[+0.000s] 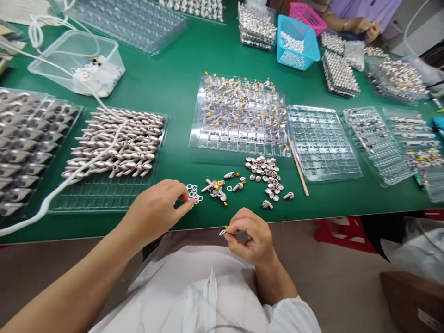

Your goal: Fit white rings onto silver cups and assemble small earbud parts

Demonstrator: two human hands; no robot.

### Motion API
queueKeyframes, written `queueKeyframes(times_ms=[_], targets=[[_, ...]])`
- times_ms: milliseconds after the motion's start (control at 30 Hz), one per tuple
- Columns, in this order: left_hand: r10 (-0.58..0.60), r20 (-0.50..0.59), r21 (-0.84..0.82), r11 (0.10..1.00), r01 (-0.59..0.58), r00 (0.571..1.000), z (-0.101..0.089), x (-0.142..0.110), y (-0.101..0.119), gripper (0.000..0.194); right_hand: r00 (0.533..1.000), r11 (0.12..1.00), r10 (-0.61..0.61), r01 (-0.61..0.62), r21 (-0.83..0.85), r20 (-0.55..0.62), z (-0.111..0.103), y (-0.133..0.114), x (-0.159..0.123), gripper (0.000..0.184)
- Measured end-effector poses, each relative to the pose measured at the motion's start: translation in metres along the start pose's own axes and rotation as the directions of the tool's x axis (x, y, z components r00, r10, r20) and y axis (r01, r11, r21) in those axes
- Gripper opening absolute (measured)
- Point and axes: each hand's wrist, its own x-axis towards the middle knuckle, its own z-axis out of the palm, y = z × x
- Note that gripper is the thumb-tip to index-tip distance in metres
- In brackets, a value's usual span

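My left hand (pixel 162 201) reaches to a small pile of white rings (pixel 194 190) on the green table. Its thumb and index finger come together at the pile's near edge; what sits between the tips is too small to make out. Just off the table's front edge, my right hand (pixel 249 235) pinches an earbud part (pixel 223 231) with a white ring-shaped end and an orange tab; the fingers hide most of it. Between the hands lie loose earbud pieces with orange tabs (pixel 217 188). To their right is a cluster of round earbud caps (pixel 268 175).
A clear tray of earbud parts (pixel 239 113) lies ahead, beside an emptier clear tray (pixel 324 141) and a wooden stick (pixel 299 169). Trays of metallic shells (pixel 114 143) and a white cable (pixel 64 189) are at left. Across the table, a person's hands (pixel 366 27) work behind a blue basket (pixel 296 44).
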Motion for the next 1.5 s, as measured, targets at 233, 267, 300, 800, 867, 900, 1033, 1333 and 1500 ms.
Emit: queueKeyframes(times_ms=[233,267,300,800,867,900,1033,1333,1500], targets=[[0.264,0.028,0.013,0.964,-0.264,0.964,0.007,0.05,0.043,0.025,0.999,1.0,0.014,-0.014,-0.002,-0.042,-0.008,0.0,-0.005,0.015],[0.298,0.053,0.011,0.954,-0.298,0.953,0.012,0.062,0.051,0.028,0.999,1.0,0.017,-0.017,0.001,-0.05,-0.009,-0.001,-0.006,0.016],[0.317,0.081,0.016,0.948,-0.319,0.945,0.018,0.074,0.058,0.027,0.998,1.0,0.018,-0.018,0.003,-0.056,-0.01,-0.001,-0.007,0.016],[0.316,0.354,0.109,0.921,-0.375,0.88,0.067,0.136,0.097,0.018,0.995,0.998,0.058,-0.059,-0.011,-0.084,-0.02,0.003,-0.023,0.016],[0.311,0.355,0.122,0.919,-0.374,0.882,0.067,0.135,0.099,0.018,0.996,0.998,0.059,-0.059,0.003,-0.073,-0.018,0.003,-0.023,0.017],[0.309,0.354,0.126,0.919,-0.372,0.883,0.067,0.136,0.1,0.017,0.996,0.998,0.061,-0.061,0.01,-0.066,-0.017,0.003,-0.023,0.017],[0.321,0.346,0.111,0.919,-0.378,0.882,0.065,0.137,0.1,0.016,0.996,0.995,0.084,-0.081,0.059,-0.039,-0.011,0.002,-0.023,0.016],[0.406,0.096,-0.403,0.851,-0.338,0.909,0.025,0.081,0.079,0.012,0.977,0.964,0.208,-0.196,0.181,-0.049,-0.021,0.001,-0.021,0.009],[0.242,0.027,-0.643,0.747,-0.169,0.97,0.011,0.029,0.062,0.01,0.953,0.934,0.285,-0.253,0.251,-0.1,-0.019,0.006,-0.02,0.01]])
